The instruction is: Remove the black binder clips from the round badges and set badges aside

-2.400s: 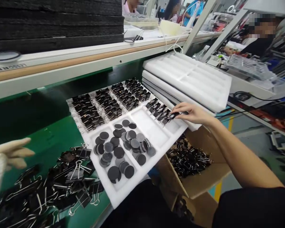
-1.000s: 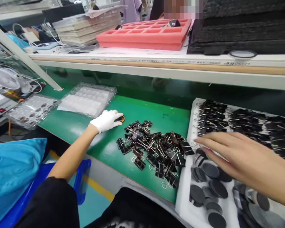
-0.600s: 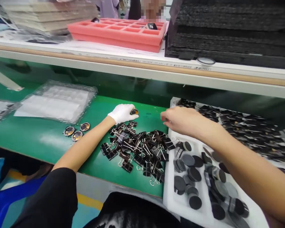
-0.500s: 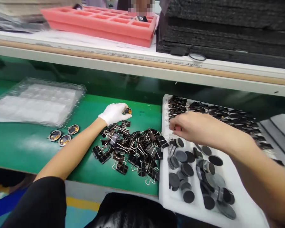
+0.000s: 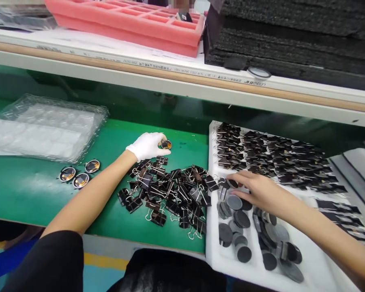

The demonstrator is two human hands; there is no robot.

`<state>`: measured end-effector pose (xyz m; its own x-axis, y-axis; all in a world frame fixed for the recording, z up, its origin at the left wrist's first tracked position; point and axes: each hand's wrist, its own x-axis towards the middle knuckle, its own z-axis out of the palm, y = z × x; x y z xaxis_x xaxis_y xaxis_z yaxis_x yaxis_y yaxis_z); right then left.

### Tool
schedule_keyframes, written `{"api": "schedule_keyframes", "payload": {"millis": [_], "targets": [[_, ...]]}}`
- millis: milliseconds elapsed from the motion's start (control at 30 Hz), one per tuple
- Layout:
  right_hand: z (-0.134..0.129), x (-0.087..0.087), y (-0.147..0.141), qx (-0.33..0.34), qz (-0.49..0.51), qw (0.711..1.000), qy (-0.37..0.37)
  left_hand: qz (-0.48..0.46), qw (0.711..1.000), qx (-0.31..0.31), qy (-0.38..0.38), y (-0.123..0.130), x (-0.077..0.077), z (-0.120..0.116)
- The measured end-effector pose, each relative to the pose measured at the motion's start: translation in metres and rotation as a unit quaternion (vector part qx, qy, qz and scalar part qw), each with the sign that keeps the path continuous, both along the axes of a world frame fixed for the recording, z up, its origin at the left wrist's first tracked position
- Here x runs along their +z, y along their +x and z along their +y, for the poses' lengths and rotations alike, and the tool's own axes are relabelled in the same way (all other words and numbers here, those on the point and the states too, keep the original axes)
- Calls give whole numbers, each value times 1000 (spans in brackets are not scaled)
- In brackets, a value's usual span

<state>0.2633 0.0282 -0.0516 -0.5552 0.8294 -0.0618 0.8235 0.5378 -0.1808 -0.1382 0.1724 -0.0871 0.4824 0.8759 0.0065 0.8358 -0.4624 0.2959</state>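
My left hand (image 5: 149, 146), in a white glove, holds a small round metal-rimmed piece (image 5: 166, 144) with a dark and orange face between thumb and fingers. Below it on the green table lies a heap of black binder clips (image 5: 170, 190). Over the white foam tray (image 5: 210, 243), my bare right hand (image 5: 249, 188) reaches in with thumb and fingers apart. A black disc (image 5: 232, 183) is at its fingertips, and I cannot tell whether it is gripped. Several loose grey and black discs (image 5: 243, 219) lie in the tray's compartments, with rows of clips (image 5: 267, 154) behind.
Three similar round pieces (image 5: 80, 180) lie left of my forearm. Farther back is a clear plastic tray (image 5: 48, 129). Above runs a white shelf edge (image 5: 134, 77), carrying a pink foam tray (image 5: 124, 26), a black foam stack (image 5: 292, 40) and a ring (image 5: 259, 73).
My right hand has moved down and right, from the front of the clip rows to the loose discs, and its fingers have spread. My left hand still holds the round piece.
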Motion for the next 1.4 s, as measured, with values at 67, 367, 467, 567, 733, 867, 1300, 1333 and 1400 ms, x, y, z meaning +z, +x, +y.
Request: {"api": "schedule_keyframes", "payload": {"millis": [67,367,467,567,733,867,1300,1333,1400], "targets": [[4,6,3,-8,2,1000,7,-14,1000,6,4,-1,-2,-1],[76,57,-119,-126,259,950,-121,-56,997,-48,2,-1,-3,1],[122,31,-175,-168,268,913,-257,-44,997,-57,4,0,-1,1],[155,6,-199,-178,203,924,-270,-35,997,-66,1,0,0,0],[178,-12,-193,-124,76,966,-215,-20,997,-74,-7,-1,0,1],[166,-6,-193,-141,52,977,-153,14,994,-111,16,-1,-1,1],[105,14,-228,-138,102,934,-314,85,992,-39,81,-17,8,4],[108,13,-225,-155,125,925,-324,78,993,-44,80,-17,7,4],[112,15,-220,-177,152,909,-345,65,995,-51,59,-17,1,6]]}}
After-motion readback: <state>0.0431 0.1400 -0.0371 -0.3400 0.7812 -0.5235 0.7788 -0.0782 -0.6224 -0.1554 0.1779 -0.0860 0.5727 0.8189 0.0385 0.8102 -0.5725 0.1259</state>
